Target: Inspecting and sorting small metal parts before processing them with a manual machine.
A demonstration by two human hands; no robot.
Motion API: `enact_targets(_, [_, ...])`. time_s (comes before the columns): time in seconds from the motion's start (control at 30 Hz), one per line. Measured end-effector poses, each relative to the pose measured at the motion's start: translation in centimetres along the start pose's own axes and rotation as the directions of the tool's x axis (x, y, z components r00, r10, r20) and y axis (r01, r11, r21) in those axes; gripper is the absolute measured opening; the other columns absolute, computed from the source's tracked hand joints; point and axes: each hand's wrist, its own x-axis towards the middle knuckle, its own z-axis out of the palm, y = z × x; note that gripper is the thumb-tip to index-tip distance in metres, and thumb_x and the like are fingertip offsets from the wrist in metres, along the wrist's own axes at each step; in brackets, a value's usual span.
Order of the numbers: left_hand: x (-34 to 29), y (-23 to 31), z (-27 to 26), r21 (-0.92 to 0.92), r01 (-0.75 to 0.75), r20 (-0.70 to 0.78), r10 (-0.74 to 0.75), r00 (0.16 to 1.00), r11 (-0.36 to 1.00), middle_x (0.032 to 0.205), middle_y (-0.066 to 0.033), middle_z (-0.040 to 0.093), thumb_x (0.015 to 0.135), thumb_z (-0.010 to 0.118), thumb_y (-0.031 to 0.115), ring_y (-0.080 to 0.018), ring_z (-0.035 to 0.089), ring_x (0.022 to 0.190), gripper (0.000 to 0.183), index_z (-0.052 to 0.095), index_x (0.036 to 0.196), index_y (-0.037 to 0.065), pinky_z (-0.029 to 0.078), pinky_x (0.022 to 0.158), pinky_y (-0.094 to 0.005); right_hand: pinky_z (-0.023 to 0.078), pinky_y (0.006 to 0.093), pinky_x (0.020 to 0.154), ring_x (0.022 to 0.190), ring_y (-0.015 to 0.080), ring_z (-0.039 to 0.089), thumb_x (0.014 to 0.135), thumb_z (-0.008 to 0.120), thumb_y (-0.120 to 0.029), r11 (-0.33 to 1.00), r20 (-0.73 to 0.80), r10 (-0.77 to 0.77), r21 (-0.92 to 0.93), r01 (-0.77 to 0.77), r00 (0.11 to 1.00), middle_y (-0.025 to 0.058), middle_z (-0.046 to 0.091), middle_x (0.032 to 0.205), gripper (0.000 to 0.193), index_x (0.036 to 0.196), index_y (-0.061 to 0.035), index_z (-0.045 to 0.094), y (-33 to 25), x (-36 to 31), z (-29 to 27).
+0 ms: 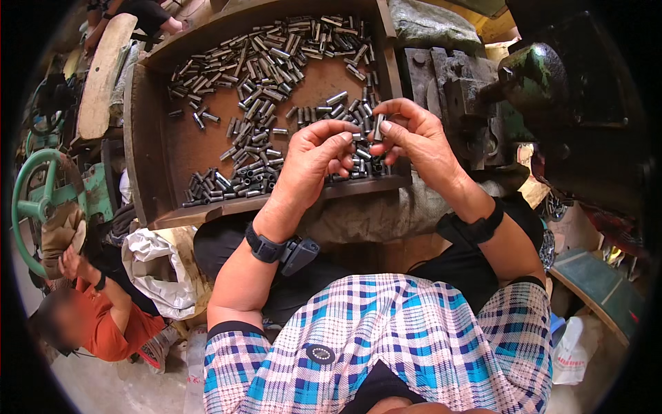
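My right hand [419,138] pinches a short shiny metal tube [378,127] between thumb and fingers, the tube nearly upright. Close beside it, my left hand [312,155] has thumb and forefinger closed on another small metal tube [356,137], mostly hidden by the fingertips. Both hands are over the near right part of a shallow brown tray [276,207]. Many loose metal tubes [265,62] lie in it, heaped at the far side and along the near wall. A few stand on end near my hands.
Right of the tray stands a dark, greasy machine [476,90] with a rounded green part. At the left is a green handwheel [48,196], with a person in orange [114,324] reaching to it. A white sack [155,269] sits below the tray's left corner.
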Motion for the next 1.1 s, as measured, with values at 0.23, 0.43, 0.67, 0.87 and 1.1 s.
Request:
enact_targets(0.23, [0.3,-0.4,0.4,-0.016,-0.04,0.002,0.04,0.999,0.999,0.075,-0.001,0.059,0.091,0.056,0.014,-0.0056,0.057,0.062,0.019,0.059,0.105,0.002,0.047,0.05,-0.0163,0.053,0.0221,0.054,0.07,0.0155,0.067,0.091,0.056,-0.013,0.98,-0.082,-0.036,0.191,0.051,0.996,0.0123,0.064,0.082,0.021,0.101,0.0029,0.047,0.5,0.1,0.5])
enact_targets(0.43, [0.1,-0.4,0.4,-0.018,-0.061,-0.003,0.061,0.998,0.998,0.076,-0.0016,0.059,0.091,0.056,0.015,-0.0056,0.057,0.06,0.02,0.058,0.106,0.002,0.047,0.05,-0.0162,0.053,0.0215,0.053,0.068,0.0154,0.067,0.091,0.056,-0.014,0.966,-0.132,-0.009,0.254,0.042,0.991,0.0141,0.065,0.084,0.022,0.101,0.0027,0.047,0.7,-0.3,1.0])
enact_targets(0.67, [-0.1,-0.6,1.1,0.067,-0.09,-0.077,0.095,0.992,0.994,0.075,-0.0024,0.059,0.09,0.058,0.017,-0.0055,0.056,0.057,0.021,0.058,0.104,0.002,0.046,0.047,-0.0162,0.052,0.0206,0.051,0.064,0.0151,0.066,0.092,0.055,-0.015,0.965,-0.13,0.0,0.258,0.034,0.992,0.0144,0.065,0.084,0.02,0.099,0.0024,0.048,0.9,-0.4,1.2])
enact_targets(0.87, [-0.3,-1.3,1.7,0.047,-0.113,-0.142,0.119,0.983,0.993,0.073,-0.0019,0.059,0.09,0.058,0.018,-0.0052,0.054,0.052,0.017,0.057,0.097,0.003,0.044,0.044,-0.0164,0.047,0.0174,0.044,0.06,0.0114,0.065,0.09,0.056,-0.013,0.973,-0.168,0.039,0.23,0.001,0.985,0.0125,0.066,0.079,0.017,0.096,0.0013,0.05,0.7,-0.7,1.4])
enact_targets(1.1, [-0.5,-1.2,2.0,0.009,-0.086,-0.16,0.087,0.983,0.996,0.07,-0.0013,0.058,0.09,0.058,0.019,-0.0051,0.052,0.05,0.016,0.055,0.093,0.004,0.043,0.043,-0.0168,0.044,0.0158,0.042,0.057,0.0083,0.063,0.088,0.059,-0.012,0.935,-0.154,0.11,0.35,-0.05,0.982,0.012,0.066,0.077,0.014,0.093,-0.0009,0.051,0.9,-1.0,1.4])
